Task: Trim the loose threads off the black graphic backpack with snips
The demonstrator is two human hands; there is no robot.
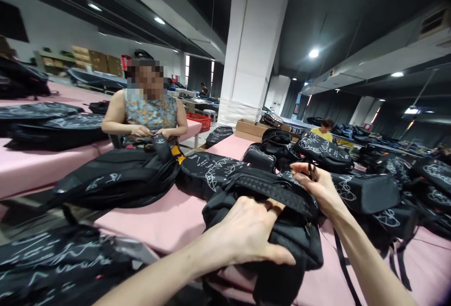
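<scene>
A black backpack (296, 240) with a checker-textured padded panel lies before me on the pink-covered table. My left hand (246, 231) rests on it, thumb stretched out to the side. The fingertips of that hand dip under the padded panel and are partly hidden. Just above the backpack's right side, my right hand (317, 184) is raised with thumb and fingers drawn together. A thin black strap or cord shows between those fingers; its exact kind is unclear.
Several black backpacks with white scribble prints (211, 170) surround mine. Across the table a person (150, 113) handles another black backpack (120, 179). An open cardboard box (248, 130) stands by the white pillar (253, 43). Loose straps (345, 263) hang at the right.
</scene>
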